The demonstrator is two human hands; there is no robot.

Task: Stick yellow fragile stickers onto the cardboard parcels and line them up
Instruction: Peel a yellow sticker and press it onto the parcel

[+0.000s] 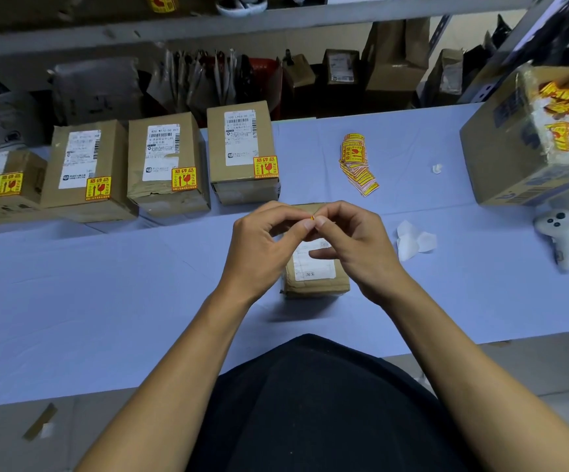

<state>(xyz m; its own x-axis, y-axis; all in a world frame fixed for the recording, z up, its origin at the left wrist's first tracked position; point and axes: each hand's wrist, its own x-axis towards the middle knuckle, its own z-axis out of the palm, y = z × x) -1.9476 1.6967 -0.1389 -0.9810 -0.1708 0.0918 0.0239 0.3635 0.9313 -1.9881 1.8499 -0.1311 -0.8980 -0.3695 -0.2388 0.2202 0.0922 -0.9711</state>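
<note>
A pale blue table (106,301) fills the room in front of the person. At its far right corner stands a big cardboard box (528,137) with torn yellow stickers on its top. Along the far edge, left of that box, four parcels stand in a row (133,165), each with a yellow fragile sticker at its near right corner. Nearer the person than the row sits a small parcel (315,270), white label up. Above it the left hand (262,247) and right hand (354,240) meet, fingertips pinched together on a tiny yellow sticker (312,218). Between the row and the big box lies a fanned sticker pile (356,163). Crumpled white backing paper (412,241) lies just right of the small parcel.
</note>
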